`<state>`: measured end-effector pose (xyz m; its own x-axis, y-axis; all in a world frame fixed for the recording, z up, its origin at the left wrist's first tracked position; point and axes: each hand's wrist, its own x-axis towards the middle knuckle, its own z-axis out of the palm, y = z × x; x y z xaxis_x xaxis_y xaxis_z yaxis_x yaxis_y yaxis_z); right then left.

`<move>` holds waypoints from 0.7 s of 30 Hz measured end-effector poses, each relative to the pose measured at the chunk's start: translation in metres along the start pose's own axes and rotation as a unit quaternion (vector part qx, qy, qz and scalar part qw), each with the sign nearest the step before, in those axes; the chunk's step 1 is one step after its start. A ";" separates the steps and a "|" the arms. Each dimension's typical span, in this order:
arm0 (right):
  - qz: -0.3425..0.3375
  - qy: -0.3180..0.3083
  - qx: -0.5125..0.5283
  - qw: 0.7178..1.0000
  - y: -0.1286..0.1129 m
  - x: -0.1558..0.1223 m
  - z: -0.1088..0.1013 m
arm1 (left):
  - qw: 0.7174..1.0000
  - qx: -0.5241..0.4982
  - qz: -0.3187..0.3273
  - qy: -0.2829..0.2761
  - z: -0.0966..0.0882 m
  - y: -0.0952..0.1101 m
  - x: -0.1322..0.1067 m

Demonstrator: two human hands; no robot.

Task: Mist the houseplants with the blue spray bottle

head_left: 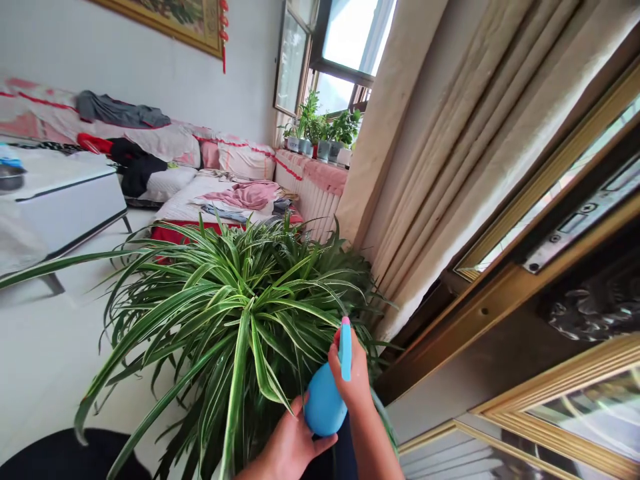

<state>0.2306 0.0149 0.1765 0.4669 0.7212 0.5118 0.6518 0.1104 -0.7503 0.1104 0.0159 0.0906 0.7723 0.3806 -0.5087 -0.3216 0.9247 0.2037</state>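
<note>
A blue spray bottle [324, 400] with a pink-tipped blue nozzle is held over the near side of a large spider plant [235, 307]. My right hand [353, 377] is wrapped round the bottle's neck and trigger, fingers closed. My left hand [290, 443] cups the round blue body from below, thumb against it. The nozzle points up and away toward the long striped leaves, which spread wide and hide the plant's pot.
Beige curtains [450, 133] and a gold-framed door [525, 293] stand close on the right. A sofa with clothes [165, 153], a white low table [65, 193] and potted plants on the windowsill [325, 133] lie beyond. White floor [45, 347] spreads to the left.
</note>
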 end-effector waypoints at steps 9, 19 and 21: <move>0.033 -0.029 -0.016 0.999 -0.010 -0.068 0.008 | 0.995 0.022 -0.088 -0.033 -0.060 -0.015 -0.035; 0.017 -0.055 -0.031 0.998 -0.033 -0.125 0.010 | 0.992 0.056 -0.094 -0.066 -0.084 -0.043 -0.074; 0.010 -0.120 -0.015 0.993 -0.040 -0.127 0.009 | 0.993 0.050 -0.080 -0.071 -0.097 -0.050 -0.075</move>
<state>0.1398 -0.0751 0.1383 0.3272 0.8656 0.3791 0.6629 0.0757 -0.7449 0.0154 -0.0595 0.0372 0.8805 0.2197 -0.4200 -0.1379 0.9665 0.2164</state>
